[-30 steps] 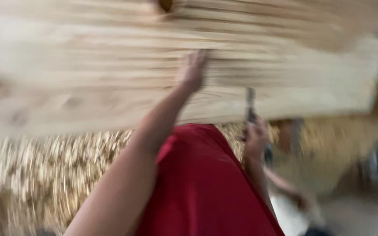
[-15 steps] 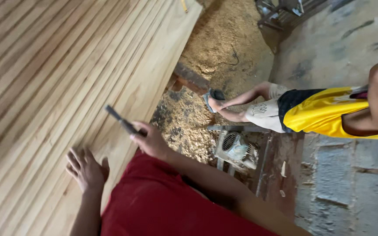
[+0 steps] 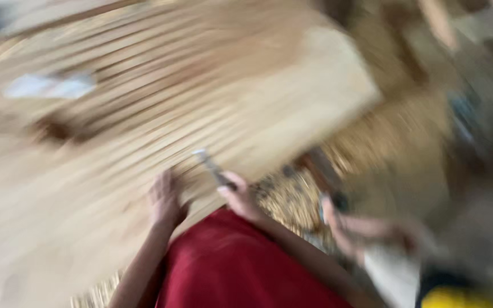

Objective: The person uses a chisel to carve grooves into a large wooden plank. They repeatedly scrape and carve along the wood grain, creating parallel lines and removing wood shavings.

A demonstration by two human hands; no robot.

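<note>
two hands at the grooved wooden panel, camera swinging hard.

left hand (image 3: 165, 201) lies flat and released on the grooved wooden panel (image 3: 144, 131), same as half a second ago, fingers spread on the slats. right hand (image 3: 238, 197) is clenched around a slim dark tool (image 3: 212, 167), tip angled up over the panel's near edge, much as before. what changed is the view: sharp a moment back, now smeared. the co-worker's hand (image 3: 338, 225) shows at right over the sawdust (image 3: 292, 197), yellow clothing (image 3: 457, 296) below. red shirt (image 3: 235, 268) fills the foreground.
</note>
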